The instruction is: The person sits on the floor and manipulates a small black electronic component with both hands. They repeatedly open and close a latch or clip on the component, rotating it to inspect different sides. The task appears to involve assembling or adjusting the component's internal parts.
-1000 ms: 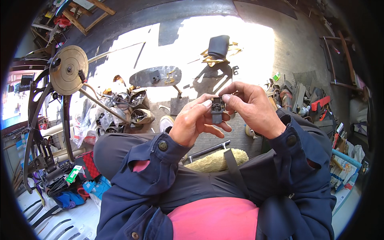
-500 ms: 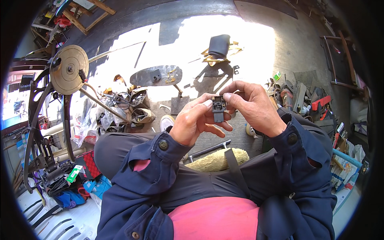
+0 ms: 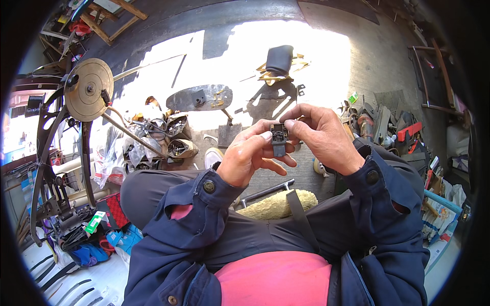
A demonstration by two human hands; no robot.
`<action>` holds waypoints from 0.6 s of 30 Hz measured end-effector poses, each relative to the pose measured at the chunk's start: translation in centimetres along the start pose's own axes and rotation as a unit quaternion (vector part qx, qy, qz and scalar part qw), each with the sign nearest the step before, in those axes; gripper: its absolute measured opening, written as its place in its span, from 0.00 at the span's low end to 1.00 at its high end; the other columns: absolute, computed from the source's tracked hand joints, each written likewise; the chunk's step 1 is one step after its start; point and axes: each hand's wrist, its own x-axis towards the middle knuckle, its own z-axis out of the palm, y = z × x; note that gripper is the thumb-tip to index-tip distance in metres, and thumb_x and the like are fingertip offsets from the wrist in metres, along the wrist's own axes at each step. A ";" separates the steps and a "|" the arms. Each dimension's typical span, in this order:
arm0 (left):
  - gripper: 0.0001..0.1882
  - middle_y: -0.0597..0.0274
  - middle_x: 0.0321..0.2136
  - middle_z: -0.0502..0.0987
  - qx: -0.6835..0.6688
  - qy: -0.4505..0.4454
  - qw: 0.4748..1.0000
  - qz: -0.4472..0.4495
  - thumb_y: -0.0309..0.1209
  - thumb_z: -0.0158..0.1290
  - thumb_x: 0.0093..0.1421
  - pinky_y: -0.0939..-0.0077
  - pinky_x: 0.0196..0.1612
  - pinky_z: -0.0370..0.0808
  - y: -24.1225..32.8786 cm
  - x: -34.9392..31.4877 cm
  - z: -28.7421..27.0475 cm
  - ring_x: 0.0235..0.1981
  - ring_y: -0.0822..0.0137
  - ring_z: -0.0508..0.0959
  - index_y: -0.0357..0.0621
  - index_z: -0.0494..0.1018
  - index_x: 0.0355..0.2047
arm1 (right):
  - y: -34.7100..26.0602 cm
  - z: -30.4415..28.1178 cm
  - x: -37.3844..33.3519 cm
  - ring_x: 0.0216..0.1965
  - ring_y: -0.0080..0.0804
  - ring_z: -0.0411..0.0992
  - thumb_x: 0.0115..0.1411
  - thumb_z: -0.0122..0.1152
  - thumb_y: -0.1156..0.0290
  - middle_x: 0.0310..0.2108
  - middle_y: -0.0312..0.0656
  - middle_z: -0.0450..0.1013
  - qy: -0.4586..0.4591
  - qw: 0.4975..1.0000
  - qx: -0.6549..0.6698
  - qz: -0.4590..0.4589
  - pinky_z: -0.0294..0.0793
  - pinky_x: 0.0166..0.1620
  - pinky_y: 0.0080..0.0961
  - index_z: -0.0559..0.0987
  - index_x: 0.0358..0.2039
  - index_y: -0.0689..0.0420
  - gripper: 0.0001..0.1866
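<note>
Between my two hands, in front of my lap, is a small black and grey block (image 3: 279, 138) with recesses in its upper face, perhaps an electrical part. My left hand (image 3: 250, 150) grips its left side, the thumb on the edge and the other fingers curled beneath. At its upper right corner my right hand (image 3: 326, 133) pinches with thumb and forefinger. Whether a smaller piece sits in that pinch is hidden. A yellow spongy pad (image 3: 278, 205) and a black bar (image 3: 268, 191) lie between my thighs.
On the left stands a metal frame with a round disc (image 3: 89, 89). Bags of small parts (image 3: 179, 147) sit beside an oval board (image 3: 199, 97). Ahead is a small stool with a dark seat (image 3: 279, 60). Scrap pieces, one red (image 3: 410, 131), are heaped at the right.
The block and both hands stay in nearly the same place. My left thumb has shifted slightly along the block's edge. The front of my jacket at the right has moved a little.
</note>
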 end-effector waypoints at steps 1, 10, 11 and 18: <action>0.26 0.39 0.52 0.81 -0.001 0.000 1.000 0.001 0.38 0.40 0.77 0.50 0.51 0.86 0.0 0.0 0.0 0.49 0.45 0.86 0.37 0.61 0.70 | -0.1 -0.1 0.0 0.33 0.20 0.76 0.73 0.59 0.70 0.31 0.39 0.81 -0.010 1.000 0.001 0.000 0.77 0.38 0.22 0.83 0.46 0.65 0.12; 0.26 0.39 0.52 0.81 -0.006 -0.002 1.000 0.005 0.38 0.40 0.77 0.50 0.51 0.86 -0.1 0.0 0.0 0.49 0.46 0.86 0.37 0.61 0.69 | 0.2 -0.1 0.1 0.31 0.23 0.79 0.74 0.59 0.67 0.31 0.42 0.82 -0.010 1.000 -0.009 -0.016 0.79 0.38 0.23 0.84 0.47 0.66 0.14; 0.26 0.39 0.52 0.81 -0.007 -0.002 1.000 0.004 0.38 0.40 0.77 0.50 0.51 0.86 -0.1 0.1 0.0 0.49 0.46 0.86 0.37 0.61 0.69 | 0.2 -0.2 0.1 0.31 0.23 0.79 0.74 0.59 0.67 0.31 0.42 0.82 -0.011 1.000 -0.013 -0.014 0.80 0.38 0.23 0.84 0.48 0.65 0.14; 0.26 0.39 0.52 0.81 -0.005 -0.002 1.000 0.002 0.39 0.40 0.77 0.51 0.51 0.86 -0.1 0.1 0.0 0.48 0.46 0.86 0.37 0.61 0.69 | 0.3 -0.2 0.0 0.31 0.24 0.80 0.74 0.58 0.67 0.31 0.43 0.82 -0.012 1.000 -0.009 -0.009 0.80 0.38 0.23 0.84 0.48 0.66 0.14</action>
